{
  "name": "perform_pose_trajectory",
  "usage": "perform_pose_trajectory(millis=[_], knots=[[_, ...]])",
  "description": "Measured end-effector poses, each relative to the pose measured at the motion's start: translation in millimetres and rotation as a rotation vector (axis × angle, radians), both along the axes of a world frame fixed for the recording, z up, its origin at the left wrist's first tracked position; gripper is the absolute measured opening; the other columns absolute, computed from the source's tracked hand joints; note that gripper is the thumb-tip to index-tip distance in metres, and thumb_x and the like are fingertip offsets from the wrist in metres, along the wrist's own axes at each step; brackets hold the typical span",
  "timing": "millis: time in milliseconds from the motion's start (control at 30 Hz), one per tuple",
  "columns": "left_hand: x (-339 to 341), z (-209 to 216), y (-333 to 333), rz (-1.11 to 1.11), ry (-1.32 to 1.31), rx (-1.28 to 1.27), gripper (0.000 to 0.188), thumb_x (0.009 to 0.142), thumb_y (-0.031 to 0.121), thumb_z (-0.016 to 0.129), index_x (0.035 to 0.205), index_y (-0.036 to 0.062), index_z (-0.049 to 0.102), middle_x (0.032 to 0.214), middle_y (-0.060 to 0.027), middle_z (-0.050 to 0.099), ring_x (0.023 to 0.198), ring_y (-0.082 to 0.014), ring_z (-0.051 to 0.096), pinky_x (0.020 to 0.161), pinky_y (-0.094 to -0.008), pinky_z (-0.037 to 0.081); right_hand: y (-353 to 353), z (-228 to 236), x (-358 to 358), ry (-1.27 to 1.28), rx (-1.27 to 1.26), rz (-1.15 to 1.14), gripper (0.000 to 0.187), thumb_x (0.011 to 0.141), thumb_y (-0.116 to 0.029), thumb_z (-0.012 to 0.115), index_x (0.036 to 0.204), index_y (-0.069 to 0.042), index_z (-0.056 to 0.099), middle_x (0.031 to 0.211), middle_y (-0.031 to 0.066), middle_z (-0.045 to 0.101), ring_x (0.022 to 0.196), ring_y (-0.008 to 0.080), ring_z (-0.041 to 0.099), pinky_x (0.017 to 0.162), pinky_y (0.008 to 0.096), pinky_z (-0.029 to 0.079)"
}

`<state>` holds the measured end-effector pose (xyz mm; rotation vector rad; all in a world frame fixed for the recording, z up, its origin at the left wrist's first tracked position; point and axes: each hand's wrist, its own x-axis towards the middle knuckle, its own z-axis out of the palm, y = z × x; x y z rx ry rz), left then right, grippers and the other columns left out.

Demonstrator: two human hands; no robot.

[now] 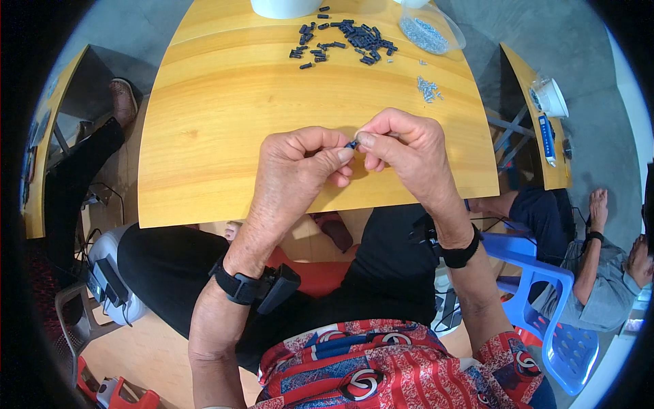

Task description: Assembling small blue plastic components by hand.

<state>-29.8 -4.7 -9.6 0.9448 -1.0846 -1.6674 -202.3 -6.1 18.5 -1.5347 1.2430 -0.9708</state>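
Note:
My left hand (300, 163) pinches a small dark plastic piece (351, 144) between thumb and fingertips, above the near part of the wooden table. My right hand (409, 140) meets it from the right, thumb and forefinger pressed together at the piece's end. Whatever those right fingertips grip is hidden or too small to make out. Farther up the table lies a loose heap of similar dark pieces (368, 39). Right of it is a little pile of small silvery metal parts (428, 88), which look like screws.
A clear plastic bag (429, 31) of silvery parts lies at the table's far right. At the far edge stands a white container (285, 7). A blue plastic chair (545, 293) and another person (599, 266) are on the right. Another table (538, 123) holds a white tub.

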Motion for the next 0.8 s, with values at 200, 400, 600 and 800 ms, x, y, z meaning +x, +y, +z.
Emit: perform_pose_trajectory(millis=[200, 400, 600, 800], knots=[[4.1, -2.7, -2.8, -0.025, 0.018, 0.022, 0.008, 0.085, 0.0, 0.062, 0.09, -0.005, 0.066, 0.074, -0.0081, 0.065, 0.062, -0.0095, 0.061, 0.057, -0.0205, 0.052, -6.1, 0.3, 0.8, -0.021, -0.025, 0.115, 0.007, 0.084, -0.004, 0.061, 0.079, 0.0, 0.063, 0.065, -0.0007, 0.06, 0.057, 0.0041, 0.054, 0.051, 0.0191, 0.043], [4.3, 0.6, -3.0, -0.029, 0.032, 0.026, 0.009, 0.085, 0.002, 0.062, 0.09, -0.0043, 0.066, 0.077, -0.0091, 0.066, 0.065, -0.0109, 0.062, 0.059, -0.022, 0.053, -5.6, -2.8, -1.8, -0.109, 0.015, 0.098, 0.008, 0.085, -0.007, 0.061, 0.084, 0.0, 0.064, 0.066, 0.0, 0.061, 0.057, 0.0042, 0.054, 0.05, 0.018, 0.043], [4.9, 2.4, -2.9, 0.007, 0.088, 0.073, 0.012, 0.085, 0.004, 0.063, 0.093, -0.0046, 0.065, 0.08, -0.0102, 0.067, 0.068, -0.0122, 0.064, 0.062, -0.0227, 0.054, 6.2, -2.5, 9.5, -0.131, -0.029, -0.123, 0.009, 0.085, -0.005, 0.062, 0.092, 0.001, 0.064, 0.076, 0.0018, 0.062, 0.061, 0.0051, 0.056, 0.053, 0.0187, 0.046], [7.7, 2.1, -4.0, -0.019, 0.093, 0.07, 0.013, 0.085, 0.003, 0.062, 0.096, -0.0025, 0.065, 0.083, -0.0126, 0.068, 0.07, -0.0157, 0.066, 0.063, -0.0257, 0.056, 10.5, 0.0, 10.6, 0.315, -0.616, -0.045, 0.012, 0.079, 0.001, 0.062, 0.092, -0.001, 0.062, 0.081, 0.0085, 0.063, 0.072, 0.0191, 0.064, 0.06, 0.0268, 0.05]])
